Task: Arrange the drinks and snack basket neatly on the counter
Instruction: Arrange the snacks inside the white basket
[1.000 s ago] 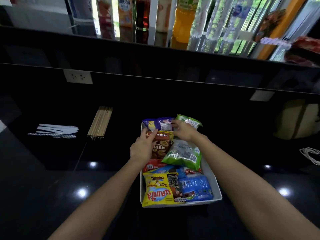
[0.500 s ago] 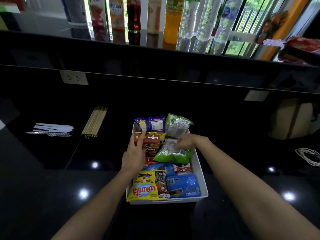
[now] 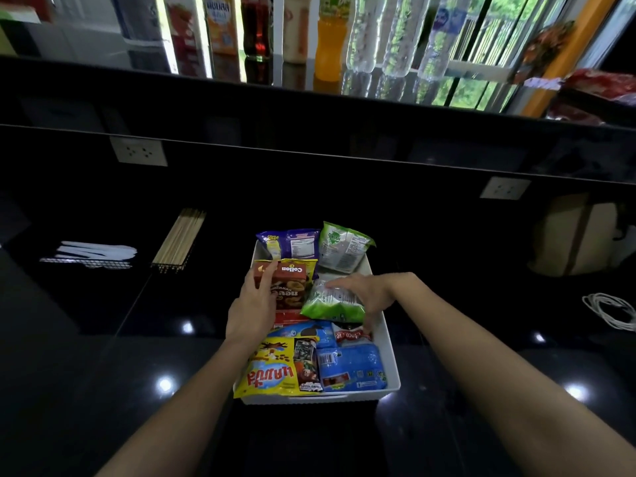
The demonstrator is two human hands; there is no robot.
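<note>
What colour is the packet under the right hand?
The packet is green with a white, silvery upper part. The head view shows it best, beneath the right hand.

Centre: white rectangular plastic basket [image 3: 309, 398], filled wall to wall with foil snack packets [image 3: 275, 370]; only a narrow slot free along its right inner wall. Left, right and in front: glossy black tabletop [image 3: 103, 373] open. Far left: bundle of thin wooden skewers [image 3: 179, 241], white plastic cutlery [image 3: 93, 254], well apart from basket. Far right: coiled white cable [image 3: 612, 311]. Behind: raised black ledge [image 3: 309, 108] carrying row of drink bottles [image 3: 330, 39].
</note>
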